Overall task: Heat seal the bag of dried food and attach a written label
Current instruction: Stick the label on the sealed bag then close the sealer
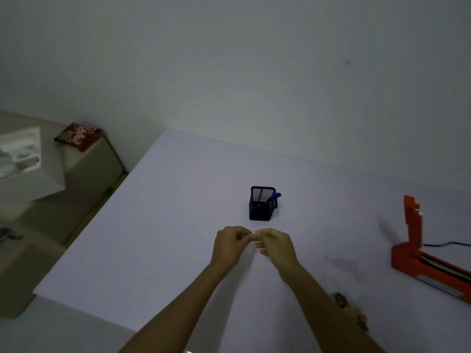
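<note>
Both arms reach out over the white table (178, 225), the left hand (230, 244) and right hand (276, 247) meeting fingertip to fingertip, each pinching a small white label (253, 233) between them, just in front of the black mesh pen holder (262, 203) with its blue pen (274, 196). Right of the holder stands the orange heat sealer (418, 250), arm raised. The bag of dried food (351, 312) lies near the right forearm, partly hidden

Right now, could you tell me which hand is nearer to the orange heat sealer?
The right hand. It is left of the heat sealer, across bare table; the left hand lies farther left, beyond the right hand.
</note>
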A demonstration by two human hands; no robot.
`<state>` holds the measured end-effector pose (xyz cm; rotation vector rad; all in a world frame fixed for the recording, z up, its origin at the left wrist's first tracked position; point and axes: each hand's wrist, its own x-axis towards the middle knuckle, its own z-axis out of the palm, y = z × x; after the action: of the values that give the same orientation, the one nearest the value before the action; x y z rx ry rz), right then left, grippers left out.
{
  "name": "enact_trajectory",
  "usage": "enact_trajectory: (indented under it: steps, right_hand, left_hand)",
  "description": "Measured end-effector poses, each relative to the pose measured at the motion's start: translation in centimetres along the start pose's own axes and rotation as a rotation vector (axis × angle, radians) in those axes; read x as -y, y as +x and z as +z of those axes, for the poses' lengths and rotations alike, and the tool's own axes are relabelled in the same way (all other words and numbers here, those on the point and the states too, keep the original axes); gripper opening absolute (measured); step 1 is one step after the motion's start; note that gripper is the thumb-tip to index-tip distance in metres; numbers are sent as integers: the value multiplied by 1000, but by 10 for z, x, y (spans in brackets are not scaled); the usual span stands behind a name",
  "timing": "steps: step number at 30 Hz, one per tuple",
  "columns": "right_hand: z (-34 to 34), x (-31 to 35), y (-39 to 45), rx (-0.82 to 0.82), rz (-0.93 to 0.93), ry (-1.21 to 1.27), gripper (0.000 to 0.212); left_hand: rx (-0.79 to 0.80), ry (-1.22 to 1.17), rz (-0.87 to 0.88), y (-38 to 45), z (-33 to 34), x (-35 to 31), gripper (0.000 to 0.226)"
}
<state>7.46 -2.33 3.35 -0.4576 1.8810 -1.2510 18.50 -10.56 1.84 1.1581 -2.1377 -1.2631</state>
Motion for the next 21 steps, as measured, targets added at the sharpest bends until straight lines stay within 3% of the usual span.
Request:
enact_trajectory:
  steps: [21]
  right_hand:
    - [8,7,-4,25,51,-2,16]
  left_hand:
    - [91,-58,-39,0,-23,-1,16]
